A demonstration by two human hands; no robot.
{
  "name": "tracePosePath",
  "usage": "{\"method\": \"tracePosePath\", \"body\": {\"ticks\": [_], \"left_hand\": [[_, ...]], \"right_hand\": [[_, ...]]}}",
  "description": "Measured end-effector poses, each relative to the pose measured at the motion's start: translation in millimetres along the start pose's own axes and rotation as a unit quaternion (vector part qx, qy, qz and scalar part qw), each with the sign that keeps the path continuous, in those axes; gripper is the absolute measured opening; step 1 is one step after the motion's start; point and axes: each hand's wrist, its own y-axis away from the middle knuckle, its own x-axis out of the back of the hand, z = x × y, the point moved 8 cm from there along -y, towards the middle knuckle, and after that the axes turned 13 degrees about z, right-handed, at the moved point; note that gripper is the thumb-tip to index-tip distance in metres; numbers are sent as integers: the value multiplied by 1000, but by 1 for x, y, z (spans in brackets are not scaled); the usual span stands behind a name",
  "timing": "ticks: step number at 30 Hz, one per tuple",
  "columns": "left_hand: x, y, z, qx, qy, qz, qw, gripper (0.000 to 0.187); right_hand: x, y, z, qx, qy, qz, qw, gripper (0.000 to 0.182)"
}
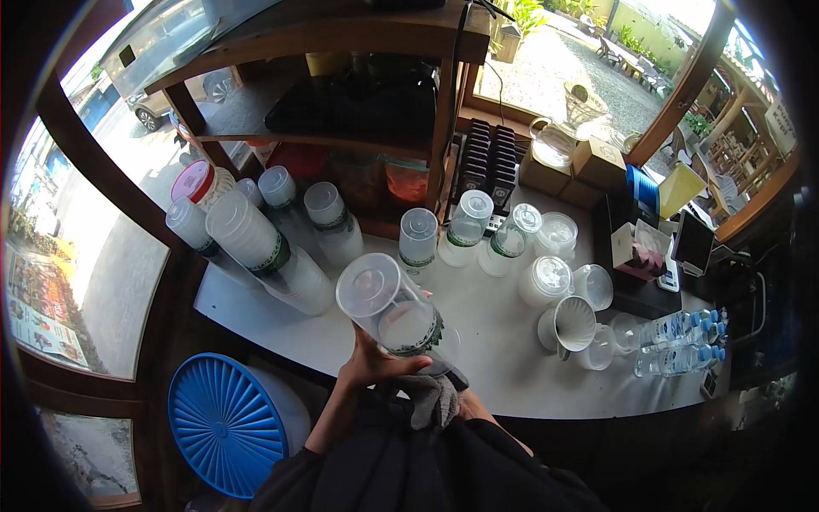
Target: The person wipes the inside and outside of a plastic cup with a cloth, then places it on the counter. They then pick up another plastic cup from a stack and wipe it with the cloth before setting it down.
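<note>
Clear plastic cups (375, 294) with a green printed band, apparently a stack, are tilted upside down in front of my chest. My left hand (374, 358) is closed around their left side, thumb across the front. A grey cloth (433, 399) is bunched against their lower end. My right hand (468, 404) is behind the cloth and grips it; its fingers are mostly covered. More upside-down cup stacks stand on the white counter (444, 337), one (418, 237) just past the cups I hold and a tall one (256, 239) to the left.
A blue-lidded bin (226, 427) stands below the counter at left. On the right are a white pour-over dripper (570, 326), clear tubs (546, 280), water bottles (674, 341) and a tissue box (638, 249). A wooden shelf (341, 141) rises behind the counter.
</note>
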Motion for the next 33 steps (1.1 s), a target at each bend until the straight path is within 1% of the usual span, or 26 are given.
{"method": "tracePosePath", "body": {"ticks": [1, 3, 4, 6, 7, 9, 11, 14, 15, 18, 19, 20, 22, 23, 24, 25, 26, 27, 28, 30, 32, 33], "left_hand": [[3, 0, -1, -14, -49, -30, 998, 94], [6, 2, -2, -7, -47, -33, 998, 94], [5, 5, -3, 15, 5, -6, 1000, 94], [4, 6, -5, 35, 48, -8, 998, 93], [4, 7, -7, 32, 39, -37, 998, 92], [4, 7, -7, 52, 65, -34, 996, 90], [5, 3, -1, 95, 137, 28, 986, 88], [10, 5, -2, 43, 20, -51, 998, 86], [11, 4, -1, 40, 22, -53, 998, 85], [26, 2, -1, 50, 63, -12, 997, 87], [32, 2, -2, 52, 58, 2, 997, 101], [37, 1, 2, 43, 80, 45, 995, 105], [44, 0, 11, 26, 126, 129, 983, 114], [47, -2, 15, -1, 76, 164, 984, 117], [48, -2, 13, 22, 81, 192, 978, 114], [50, -1, 11, 45, 87, 220, 971, 111], [51, 1, 8, 68, 93, 248, 962, 107], [50, 8, -6, 89, 88, 255, 959, 109], [43, 12, -11, 98, 85, 240, 962, 109], [26, 17, -17, 115, 77, 208, 968, 109], [15, 18, -10, 110, 92, 190, 971, 114], [16, 18, -9, 114, 104, 197, 968, 111]], "right_hand": [[5, 5, 1, -4, 4, -13, 1000, 40], [12, 14, 0, -12, 9, -30, 999, 40], [14, 16, -1, -13, 13, -35, 999, 40], [15, 18, 0, -17, 17, -42, 999, 40], [14, 18, 0, -18, 18, -44, 999, 40], [13, 19, -1, -18, 17, -46, 999, 40], [12, 18, -2, -15, 19, -45, 999, 40], [13, 13, -5, -12, 21, -35, 999, 40], [13, 11, -6, -12, 21, -31, 999, 40], [19, 6, -10, -15, 17, -21, 1000, 40], [22, 4, -10, -20, 16, -16, 1000, 40], [24, 1, -10, -30, 12, -13, 999, 40], [27, -8, -5, -86, -3, -21, 996, 40], [26, -13, -4, -123, -15, -33, 992, 40], [24, -19, -2, -171, -31, -47, 984, 40], [20, -22, 0, -239, -54, -55, 968, 40], [14, -22, 6, -306, -80, -36, 948, 40], [10, -20, 8, -364, -89, -33, 926, 40], [8, -14, 18, -319, -187, 126, 921, 36], [9, -2, 37, -345, -91, 128, 925, 35], [6, 19, 63, -388, -146, 96, 905, 29], [7, 34, 75, -408, -210, 135, 878, 29]]}}
